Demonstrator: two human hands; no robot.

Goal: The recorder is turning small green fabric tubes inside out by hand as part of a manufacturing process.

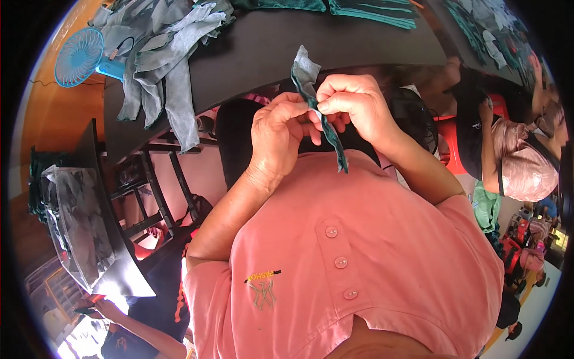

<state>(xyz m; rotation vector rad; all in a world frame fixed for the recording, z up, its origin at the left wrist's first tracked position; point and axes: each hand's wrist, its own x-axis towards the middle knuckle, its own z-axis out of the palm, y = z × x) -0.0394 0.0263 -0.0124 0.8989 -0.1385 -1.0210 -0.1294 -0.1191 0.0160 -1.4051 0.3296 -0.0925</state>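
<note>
Between my two hands hangs a narrow strip of dark green fabric (333, 136) with a pale grey-green underside that shows at its flared upper end. My left hand (280, 125) pinches the strip near its middle, thumb against fingers. Close beside it, my right hand (354, 103) is closed on the same stretch of cloth, its thumb and forefinger pressed together. The fingertips of both hands nearly meet. Below them, the strip's lower end dangles in front of my pink shirt (299, 227).
A dark table (269, 57) lies ahead. On its left, grey-green fabric pieces (170, 66) hang over the edge near a blue fan (81, 57). Stacked green cloth (373, 13) lies at the far side. A clear bag of fabric (78, 221) stands left; another person (520, 155) sits right.
</note>
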